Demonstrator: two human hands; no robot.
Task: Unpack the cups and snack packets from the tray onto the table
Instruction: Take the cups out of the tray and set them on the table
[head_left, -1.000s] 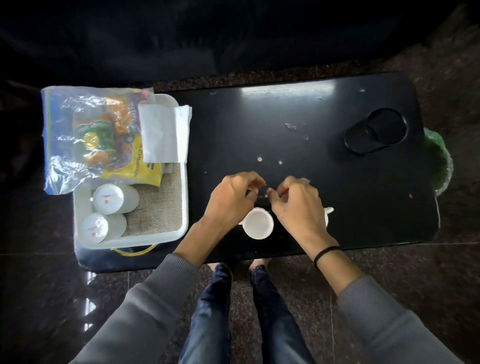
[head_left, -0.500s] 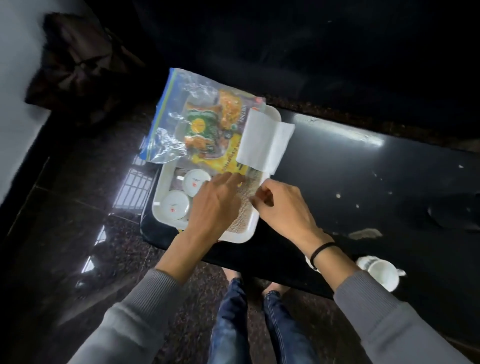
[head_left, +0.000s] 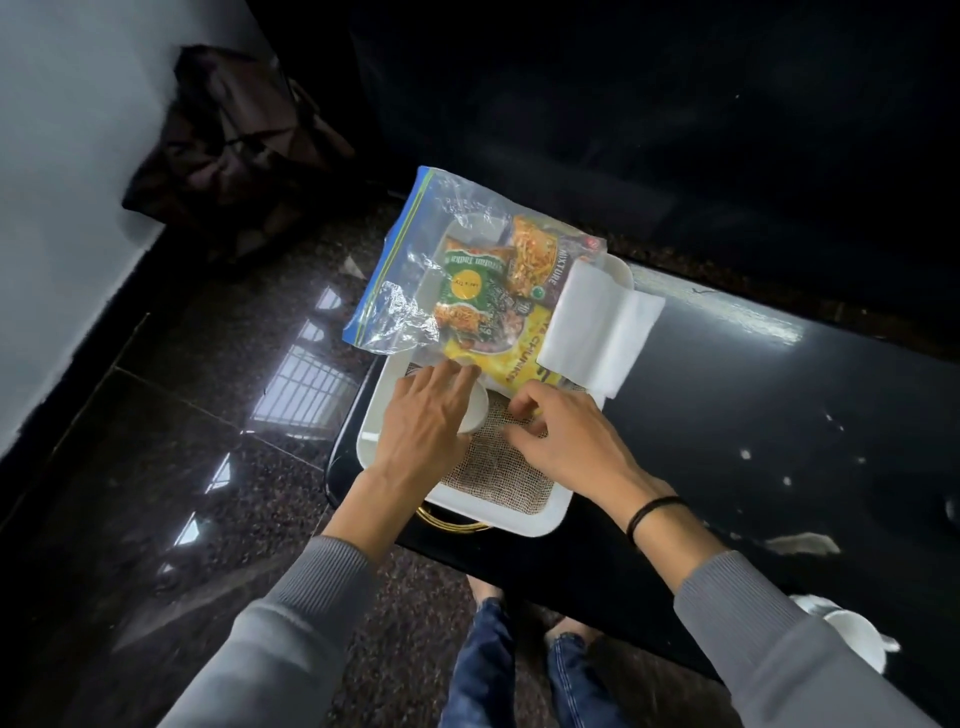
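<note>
A white tray (head_left: 524, 519) with a woven mat (head_left: 498, 478) sits on the left end of the black table (head_left: 779, 415). My left hand (head_left: 426, 421) lies over a white cup (head_left: 477, 410) in the tray, fingers curved over its top; only the cup's rim shows. My right hand (head_left: 566, 441) hovers over the mat beside it, fingers loosely curled around nothing. A clear zip bag (head_left: 415, 270) at the tray's far end holds a green snack packet (head_left: 467, 280), an orange one (head_left: 540, 254) and a yellow one (head_left: 519, 358). Another white cup (head_left: 852, 639) stands on the table at the lower right.
A folded white napkin (head_left: 597, 327) lies over the tray's far right corner. A gold handle (head_left: 452, 525) sticks out under the tray's near edge. Crumbs dot the table. A dark bag (head_left: 234, 145) slumps against the wall on the polished stone floor to the left.
Both hands left the cup set down on the table and moved left to the tray. My left hand has come down over a cup; the view has swung left.
</note>
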